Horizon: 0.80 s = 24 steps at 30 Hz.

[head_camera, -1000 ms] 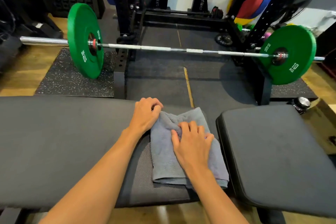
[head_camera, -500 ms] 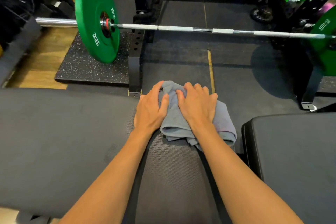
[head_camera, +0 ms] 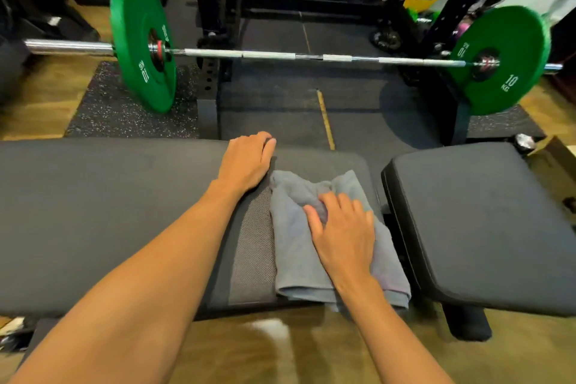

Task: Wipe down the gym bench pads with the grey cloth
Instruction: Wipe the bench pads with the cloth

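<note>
the right hand [head_camera: 341, 234] lies palm down on the cloth [head_camera: 299, 246], fingers slightly spread and curled at the tips, bunching a fold of fabric under them. the left hand [head_camera: 247, 162] rests flat on the long pad [head_camera: 103, 221], fingers together and bent over its far edge; its heel sits just beside the cloth's upper left corner, and whether they touch cannot be told. it grips nothing.

the cloth is grey, folded and rumpled, lying across the right end of the long pad from near the far edge to the near edge, where its lower corner hangs a little over. a strip of mesh-textured surface [head_camera: 252, 246] shows on the pad just left of the cloth.

right of the long pad, across a narrow gap, sits the short pad [head_camera: 486, 227], bare and black.

beyond the pads a barbell [head_camera: 311, 57] lies across the black floor mat [head_camera: 280, 97], with a green plate [head_camera: 141, 40] on the left end and another green plate [head_camera: 501, 59] on the right, both marked 10 kg. a black rack [head_camera: 218, 9] stands behind the bar. wooden floor [head_camera: 265, 352] shows below the pads, between the forearms.
</note>
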Each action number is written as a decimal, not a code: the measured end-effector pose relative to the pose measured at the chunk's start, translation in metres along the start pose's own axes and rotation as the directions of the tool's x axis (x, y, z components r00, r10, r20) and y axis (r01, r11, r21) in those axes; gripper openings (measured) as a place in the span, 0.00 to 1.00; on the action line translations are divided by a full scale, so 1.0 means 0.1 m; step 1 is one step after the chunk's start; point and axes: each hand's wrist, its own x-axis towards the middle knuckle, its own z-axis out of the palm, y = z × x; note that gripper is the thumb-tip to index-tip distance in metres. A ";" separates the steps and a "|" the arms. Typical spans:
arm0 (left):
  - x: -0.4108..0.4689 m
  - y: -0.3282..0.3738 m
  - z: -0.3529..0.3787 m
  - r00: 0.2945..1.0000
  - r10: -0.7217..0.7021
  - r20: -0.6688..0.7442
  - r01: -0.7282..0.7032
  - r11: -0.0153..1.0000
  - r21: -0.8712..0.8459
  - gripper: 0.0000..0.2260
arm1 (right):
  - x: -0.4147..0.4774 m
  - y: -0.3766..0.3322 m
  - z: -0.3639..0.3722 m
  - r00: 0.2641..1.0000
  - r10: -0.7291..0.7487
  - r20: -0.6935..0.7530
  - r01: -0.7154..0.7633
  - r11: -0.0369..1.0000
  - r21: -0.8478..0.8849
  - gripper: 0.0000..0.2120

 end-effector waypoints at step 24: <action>-0.11 -0.51 -0.38 0.995 -0.067 0.072 0.081 0.974 -0.210 0.13 | 0.06 -0.82 0.24 0.997 -0.046 0.061 0.051 0.995 -0.085 0.14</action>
